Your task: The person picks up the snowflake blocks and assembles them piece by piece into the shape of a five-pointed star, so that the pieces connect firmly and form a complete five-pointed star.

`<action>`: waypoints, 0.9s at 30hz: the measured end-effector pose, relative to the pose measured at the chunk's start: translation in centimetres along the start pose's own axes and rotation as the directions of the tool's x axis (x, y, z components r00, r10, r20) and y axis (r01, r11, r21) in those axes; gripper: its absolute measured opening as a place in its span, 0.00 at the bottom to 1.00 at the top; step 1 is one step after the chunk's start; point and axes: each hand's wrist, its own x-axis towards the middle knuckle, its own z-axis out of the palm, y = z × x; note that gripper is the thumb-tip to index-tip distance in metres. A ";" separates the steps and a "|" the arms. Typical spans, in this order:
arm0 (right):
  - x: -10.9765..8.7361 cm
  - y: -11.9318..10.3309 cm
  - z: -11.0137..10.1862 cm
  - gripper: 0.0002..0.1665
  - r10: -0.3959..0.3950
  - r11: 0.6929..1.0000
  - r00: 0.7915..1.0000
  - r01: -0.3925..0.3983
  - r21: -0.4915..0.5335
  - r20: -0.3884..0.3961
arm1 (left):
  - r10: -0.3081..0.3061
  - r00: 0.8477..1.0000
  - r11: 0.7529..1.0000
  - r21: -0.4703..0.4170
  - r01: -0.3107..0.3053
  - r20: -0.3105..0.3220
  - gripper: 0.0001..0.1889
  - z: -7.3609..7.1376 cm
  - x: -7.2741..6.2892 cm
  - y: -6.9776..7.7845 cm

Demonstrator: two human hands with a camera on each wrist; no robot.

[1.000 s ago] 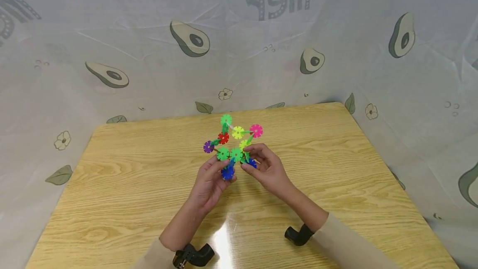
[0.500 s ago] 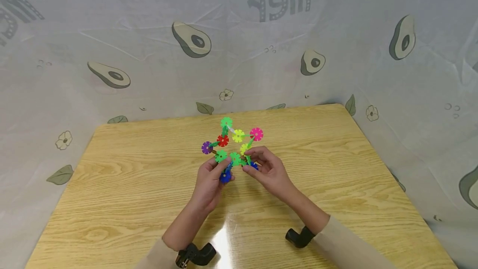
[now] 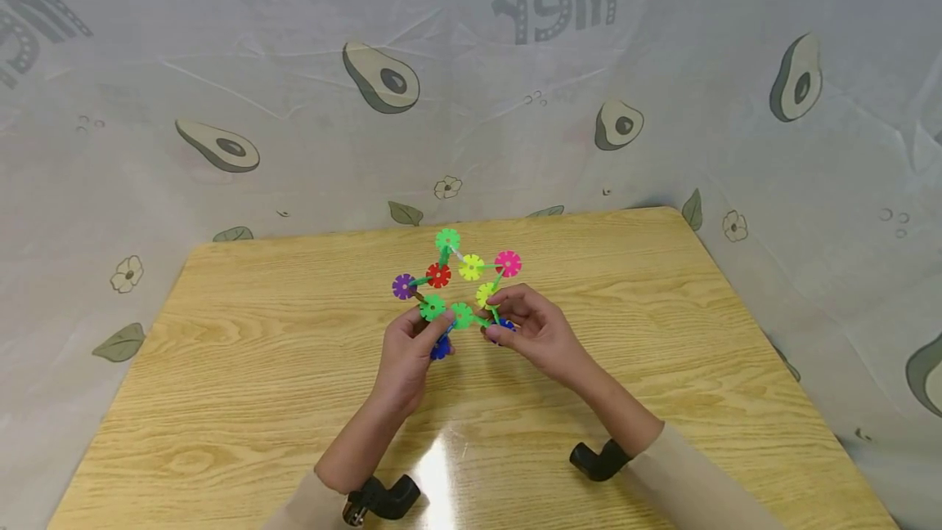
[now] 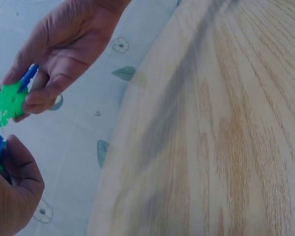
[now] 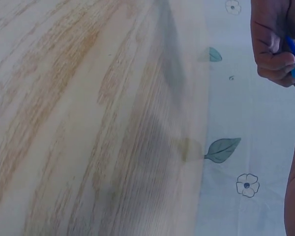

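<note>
A star-like ring of interlocking plastic flower discs [image 3: 438, 275] is held up over the table in the head view. My left hand [image 3: 403, 358] pinches its lower left part, thumb on top, by a green disc [image 3: 432, 307] and a dark blue disc [image 3: 439, 348]. On the lower right side my right hand [image 3: 540, 332] grips it with thumb and fingers, near a yellow disc [image 3: 486, 294] and a blue disc. A purple disc [image 3: 404, 286] and a pink disc [image 3: 508, 263] mark the side tips. Fingers hide part of the lower joints.
The wooden table [image 3: 257, 366] lies beneath both hands. Behind and beside it hangs a pale curtain [image 3: 294, 39] printed with avocados. Black wrist mounts [image 3: 390, 499] sit on both forearms.
My left hand has shifted slightly left, and the purple disc has moved left with it. My right hand has edged right, so the ring looks a little wider. Both hands keep their hold.
</note>
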 end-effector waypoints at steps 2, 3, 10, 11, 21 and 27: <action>0.0 -0.2 0.0 0.23 0.009 1.000 1.000 -0.009 0.003 0.008 | 0.006 1.000 1.000 0.007 -0.006 -0.003 0.05 -0.1 0.0 0.0; 0.0 -0.2 -0.1 0.23 0.013 1.000 1.000 -0.013 0.003 0.012 | 0.008 1.000 1.000 0.011 -0.008 -0.003 0.05 -0.1 0.0 0.0; -0.1 -0.6 -0.1 0.21 0.048 0.998 0.998 -0.049 0.027 0.032 | 0.016 1.000 0.999 0.037 -0.016 0.009 0.05 -0.2 0.0 0.0; 0.0 -0.6 -0.1 0.21 0.050 0.998 0.998 -0.051 0.033 0.035 | 0.013 1.000 0.999 0.043 -0.014 0.013 0.05 -0.2 0.0 0.1; -0.2 -0.1 -0.2 0.18 0.034 0.998 0.996 -0.038 0.059 0.081 | -0.028 0.997 0.991 0.135 0.018 0.073 0.06 -0.9 0.0 0.7; -0.3 -0.2 0.0 0.18 0.061 0.996 0.995 -0.066 0.067 0.077 | -0.041 0.995 0.988 0.152 0.026 0.094 0.07 -1.2 0.1 0.7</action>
